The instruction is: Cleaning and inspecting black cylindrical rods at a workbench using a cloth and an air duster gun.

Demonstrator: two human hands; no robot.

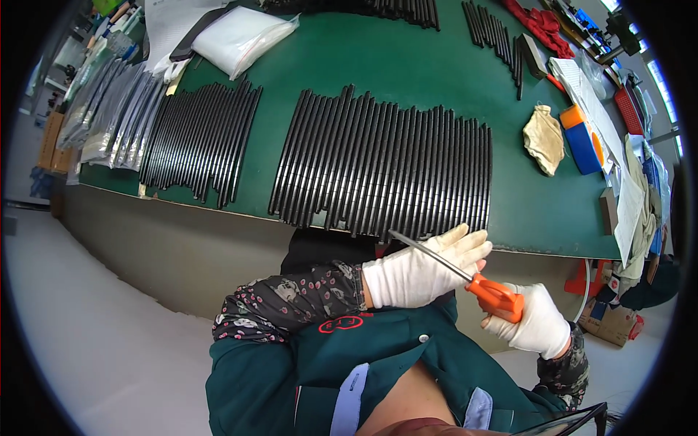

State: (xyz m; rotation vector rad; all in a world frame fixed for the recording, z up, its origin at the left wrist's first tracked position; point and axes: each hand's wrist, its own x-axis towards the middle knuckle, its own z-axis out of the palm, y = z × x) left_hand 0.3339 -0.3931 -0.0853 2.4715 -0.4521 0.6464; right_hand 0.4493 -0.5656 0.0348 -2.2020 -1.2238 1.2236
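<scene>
My right hand (536, 320), in a white glove, is closed round the orange handle of a file (496, 296). The file's long grey blade slants up and left, passing over my other hand. My left hand (429, 265), also white-gloved, has its fingers stretched out at the table's front edge. Its fingertips are by the lower ends of a wide row of black rods (385, 167). Whether the blade touches the left glove I cannot tell. The rods lie side by side, their ends uneven, and some reach the table edge.
A second row of black rods (203, 138) lies to the left, beside clear-bagged bundles (120, 120). A white plastic bag (243, 40) is behind. At right are a beige cloth (544, 140), a blue and orange tape roll (582, 142) and loose rods (498, 36) on the green table (349, 54).
</scene>
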